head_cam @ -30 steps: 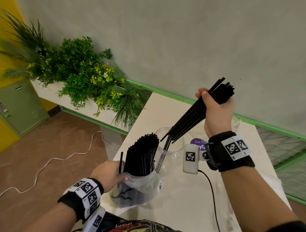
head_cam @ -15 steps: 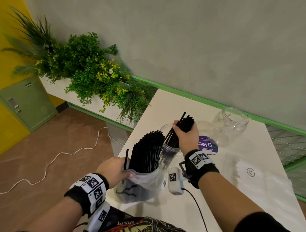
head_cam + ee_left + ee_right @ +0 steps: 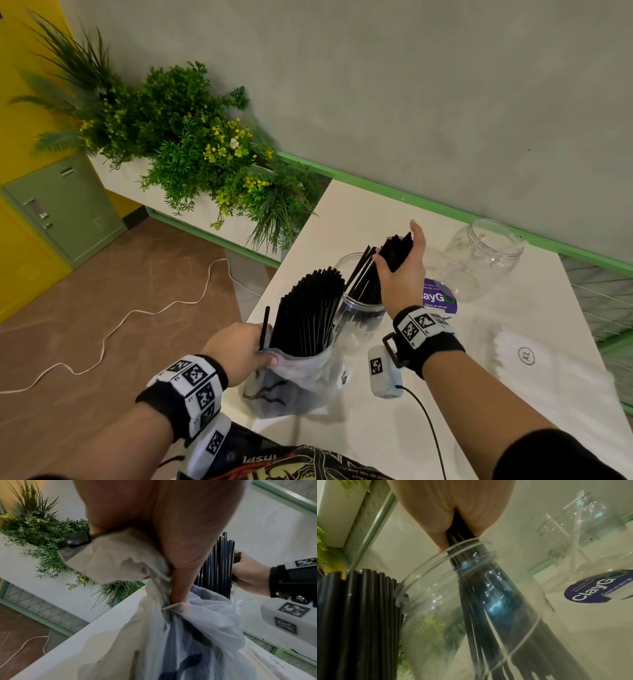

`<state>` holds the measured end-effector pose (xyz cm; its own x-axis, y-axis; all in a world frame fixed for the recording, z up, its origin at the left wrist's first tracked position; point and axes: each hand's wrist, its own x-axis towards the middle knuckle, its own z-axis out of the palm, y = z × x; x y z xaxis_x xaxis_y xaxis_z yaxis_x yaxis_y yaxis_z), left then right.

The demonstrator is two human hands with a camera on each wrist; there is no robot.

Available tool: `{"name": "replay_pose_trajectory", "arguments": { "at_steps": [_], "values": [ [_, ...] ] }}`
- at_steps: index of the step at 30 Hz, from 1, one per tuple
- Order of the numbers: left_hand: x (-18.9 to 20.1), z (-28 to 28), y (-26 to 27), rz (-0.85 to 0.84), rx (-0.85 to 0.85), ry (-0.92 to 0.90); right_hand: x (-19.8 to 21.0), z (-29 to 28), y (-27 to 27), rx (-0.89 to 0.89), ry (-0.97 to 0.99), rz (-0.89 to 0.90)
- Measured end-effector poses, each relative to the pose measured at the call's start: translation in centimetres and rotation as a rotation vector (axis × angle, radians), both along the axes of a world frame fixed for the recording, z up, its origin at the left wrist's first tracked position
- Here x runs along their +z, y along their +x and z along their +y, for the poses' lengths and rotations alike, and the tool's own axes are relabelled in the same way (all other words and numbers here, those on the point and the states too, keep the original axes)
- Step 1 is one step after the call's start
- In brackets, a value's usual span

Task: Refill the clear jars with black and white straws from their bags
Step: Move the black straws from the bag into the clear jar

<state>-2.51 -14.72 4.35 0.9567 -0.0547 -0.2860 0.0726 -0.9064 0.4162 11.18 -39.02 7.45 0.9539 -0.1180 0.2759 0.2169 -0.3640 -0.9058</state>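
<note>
My left hand (image 3: 239,346) grips the rim of a thin plastic bag (image 3: 301,383) that stands near the table's front edge, packed with upright black straws (image 3: 308,308). One loose black straw (image 3: 265,325) stands beside my fingers. Just behind the bag is a clear jar (image 3: 356,329). A bundle of black straws (image 3: 394,246) stands in it, its lower ends fanned out (image 3: 488,628) on the jar floor. My right hand (image 3: 400,270) is at the top of that bundle with fingers straightened upward; the straws lean between thumb and fingers. A second clear jar (image 3: 486,253) lies tilted at the back.
A flat clear packet marked XL (image 3: 527,356) lies on the white table (image 3: 342,212) at the right. A purple round sticker (image 3: 440,298) is behind my right wrist. A planter with green plants (image 3: 191,144) borders the table's left end; a white cable (image 3: 137,315) crosses the floor.
My right hand brought the bundle down from high above into the jar, and its fingers went from a fist to straightened. The left hand stayed on the bag.
</note>
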Motion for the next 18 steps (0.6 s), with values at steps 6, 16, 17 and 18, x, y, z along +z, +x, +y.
{"name": "replay_pose_trajectory", "arguments": {
  "at_steps": [6,16,17,18],
  "values": [
    [0.2,-0.3,0.0,-0.001,-0.01,0.032,-1.4,-0.8,1.1,0.005,-0.23,-0.116],
    [0.3,-0.3,-0.1,-0.003,-0.024,0.04,-1.4,-1.9,3.2,0.186,-0.576,-0.151],
    [0.2,-0.3,-0.1,-0.002,-0.027,0.033,-1.4,-1.9,3.2,0.208,-0.586,-0.135],
    [0.1,-0.2,-0.1,0.0,-0.029,0.028,-1.3,-1.8,3.2,0.23,-0.578,-0.113]
  ]
}}
